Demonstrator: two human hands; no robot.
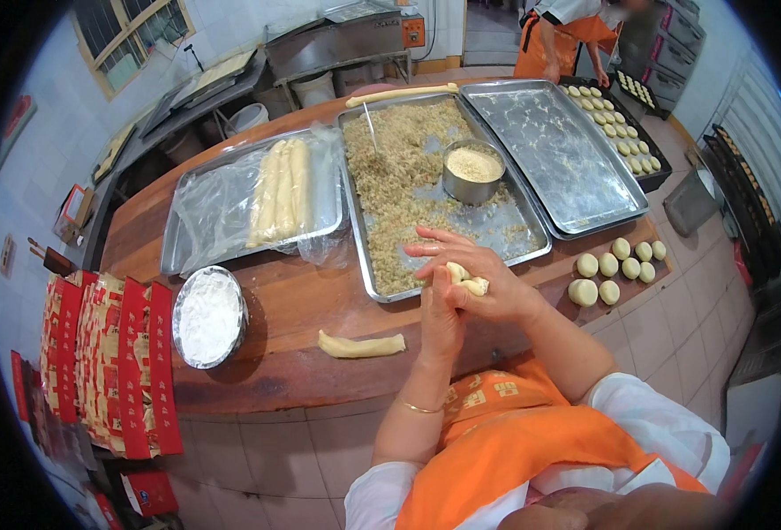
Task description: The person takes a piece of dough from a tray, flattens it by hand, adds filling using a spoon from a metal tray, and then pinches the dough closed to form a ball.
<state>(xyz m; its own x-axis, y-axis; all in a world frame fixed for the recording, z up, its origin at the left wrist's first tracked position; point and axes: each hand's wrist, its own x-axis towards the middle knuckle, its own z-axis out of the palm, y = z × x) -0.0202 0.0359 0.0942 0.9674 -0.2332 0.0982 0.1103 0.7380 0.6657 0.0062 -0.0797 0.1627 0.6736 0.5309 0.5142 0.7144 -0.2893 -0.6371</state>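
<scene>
Because the dough [468, 280] looks soft, light and easily squashed, it probably wants cradling in the palm, just by the crumb tray's [496, 235] near edge. The left hand [441, 320] presses against it, its grip hidden; the right hand [494, 284] curls loosely round it, fingers spread. Left of that tray, a bowl [239, 340] holds white powder [208, 315] and a pan [169, 247] dough rolls [280, 193]; within it sits a cup [471, 192] of pale grains [473, 164].

Table [275, 305] left: on my feed, a bowl [245, 327] before a tray [170, 252] of dough rolls [281, 193].
Table middle: I see a tin [470, 190] in a second tray [487, 234]; at its near edge, dough [473, 285] between left hand [442, 316] and right hand [503, 283].
Table right: dough balls [608, 292] before a third tray [558, 150].
</scene>
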